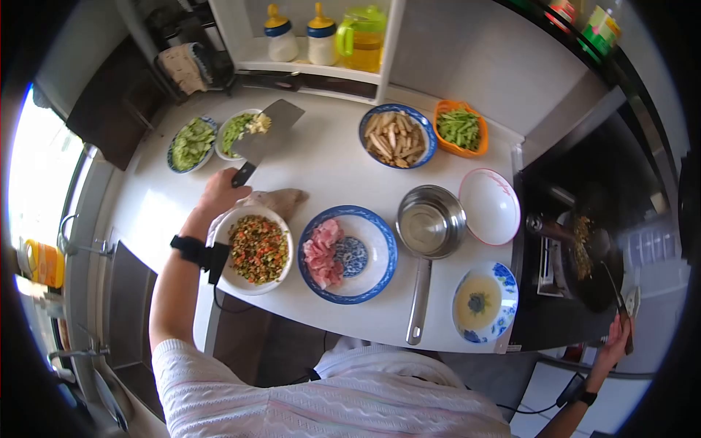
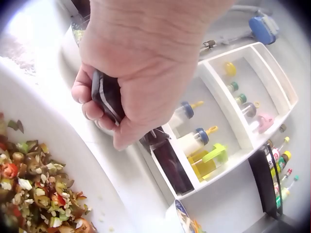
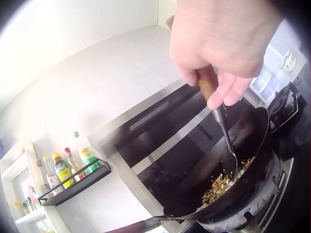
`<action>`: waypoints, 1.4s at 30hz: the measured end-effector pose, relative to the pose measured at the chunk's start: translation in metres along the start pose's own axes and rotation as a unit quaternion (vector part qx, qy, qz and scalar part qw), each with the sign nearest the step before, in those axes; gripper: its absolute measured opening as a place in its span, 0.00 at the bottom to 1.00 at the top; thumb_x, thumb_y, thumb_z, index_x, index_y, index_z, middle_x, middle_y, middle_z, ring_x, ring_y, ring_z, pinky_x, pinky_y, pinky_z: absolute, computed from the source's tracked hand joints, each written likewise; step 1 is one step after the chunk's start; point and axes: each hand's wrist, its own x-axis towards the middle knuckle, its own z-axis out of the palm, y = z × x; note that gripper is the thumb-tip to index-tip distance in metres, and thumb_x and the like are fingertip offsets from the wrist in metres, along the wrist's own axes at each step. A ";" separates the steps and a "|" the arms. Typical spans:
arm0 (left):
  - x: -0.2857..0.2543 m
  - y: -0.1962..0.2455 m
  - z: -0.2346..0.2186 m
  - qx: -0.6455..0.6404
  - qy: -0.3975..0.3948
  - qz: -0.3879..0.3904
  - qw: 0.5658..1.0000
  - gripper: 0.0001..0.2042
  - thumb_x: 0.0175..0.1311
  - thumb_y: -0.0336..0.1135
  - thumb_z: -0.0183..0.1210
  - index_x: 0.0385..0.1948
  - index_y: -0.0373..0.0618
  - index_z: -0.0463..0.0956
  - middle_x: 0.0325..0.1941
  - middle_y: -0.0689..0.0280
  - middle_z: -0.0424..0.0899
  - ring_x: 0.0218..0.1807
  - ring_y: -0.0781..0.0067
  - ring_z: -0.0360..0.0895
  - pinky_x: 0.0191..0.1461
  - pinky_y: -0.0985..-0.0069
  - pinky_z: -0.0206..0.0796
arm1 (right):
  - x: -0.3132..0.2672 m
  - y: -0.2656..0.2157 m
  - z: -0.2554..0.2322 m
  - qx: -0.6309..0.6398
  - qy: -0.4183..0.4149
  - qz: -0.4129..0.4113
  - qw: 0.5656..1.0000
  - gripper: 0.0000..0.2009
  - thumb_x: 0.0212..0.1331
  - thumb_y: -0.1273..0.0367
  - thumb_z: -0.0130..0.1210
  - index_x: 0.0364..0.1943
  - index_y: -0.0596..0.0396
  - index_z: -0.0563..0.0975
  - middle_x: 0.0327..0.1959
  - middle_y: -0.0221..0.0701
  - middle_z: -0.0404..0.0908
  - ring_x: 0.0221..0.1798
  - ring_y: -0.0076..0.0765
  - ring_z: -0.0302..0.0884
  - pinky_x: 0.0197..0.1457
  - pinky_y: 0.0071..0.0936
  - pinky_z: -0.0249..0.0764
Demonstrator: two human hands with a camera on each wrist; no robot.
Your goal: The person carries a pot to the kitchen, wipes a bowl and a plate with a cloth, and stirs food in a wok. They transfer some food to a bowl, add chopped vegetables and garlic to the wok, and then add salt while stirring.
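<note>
My left hand (image 1: 221, 191) grips the black handle (image 2: 108, 96) of a cleaver (image 1: 283, 120). Chopped garlic (image 1: 258, 124) lies at the blade's left edge, over a white bowl of chopped greens (image 1: 234, 137). Below that hand stands a white bowl of chopped red and green peppers (image 1: 258, 250), beside a crumpled cloth (image 1: 283, 201). On the right, my right hand (image 3: 221, 53) holds a wooden-handled spatula (image 3: 222, 121) whose metal end reaches into a dark wok (image 3: 187, 196). Chopped food (image 3: 218, 188) lies in the wok around the spatula's tip, which is partly hidden.
On the counter stand a plate of sliced pork (image 1: 321, 252), a saucepan (image 1: 431, 219), a white bowl (image 1: 491, 208), a flowered bowl of liquid (image 1: 478, 303), a bowl of pale strips (image 1: 396, 137) and an orange basket of greens (image 1: 460, 130). The wok's handle (image 1: 548, 228) points toward the counter.
</note>
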 end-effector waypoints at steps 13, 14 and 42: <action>-0.060 0.129 -0.022 -0.043 -0.098 0.146 0.983 0.13 0.44 0.35 0.60 0.29 0.36 0.73 0.18 0.54 0.74 0.21 0.63 0.72 0.28 0.72 0.63 | -0.022 -0.028 0.028 -0.002 0.017 -0.028 0.999 0.20 0.55 0.66 0.54 0.52 0.57 0.67 0.47 0.36 0.74 0.49 0.34 0.74 0.50 0.24 0.67; -0.063 0.137 -0.019 -0.018 -0.085 0.184 0.979 0.12 0.44 0.34 0.59 0.29 0.36 0.73 0.17 0.55 0.73 0.20 0.66 0.71 0.27 0.72 0.63 | -0.024 -0.029 0.030 -0.005 0.025 -0.026 0.999 0.20 0.56 0.66 0.53 0.52 0.57 0.66 0.48 0.38 0.73 0.49 0.35 0.74 0.52 0.26 0.68; -0.189 0.579 0.191 0.061 -0.263 0.400 0.876 0.17 0.44 0.39 0.60 0.31 0.34 0.74 0.25 0.50 0.76 0.31 0.52 0.75 0.36 0.67 0.66 | -0.024 -0.024 -0.070 0.220 -0.215 -0.135 0.942 0.12 0.57 0.75 0.43 0.45 0.61 0.64 0.42 0.48 0.73 0.38 0.45 0.79 0.45 0.37 0.75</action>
